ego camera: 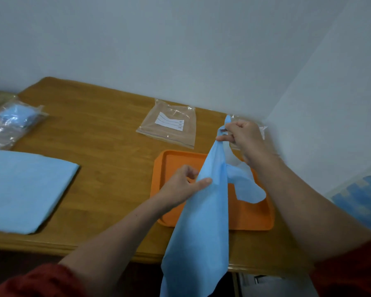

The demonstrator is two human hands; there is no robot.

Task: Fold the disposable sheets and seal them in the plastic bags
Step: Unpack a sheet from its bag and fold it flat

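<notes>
A blue disposable sheet [201,221] hangs in the air over the orange tray [251,217] and past the table's front edge. My right hand [242,136] pinches its top corner high up, near the wall. My left hand [184,185] grips the sheet's left edge lower down, thumb on the fabric. An empty clear zip bag [169,125] with a white label lies flat on the table behind the tray. Another clear bag [262,128] shows partly behind my right hand.
A stack of flat blue sheets [24,189] lies at the table's left front. At the far left sit filled plastic bags [13,123] with blue sheets inside. The wooden table [105,146] meets walls at the back and right.
</notes>
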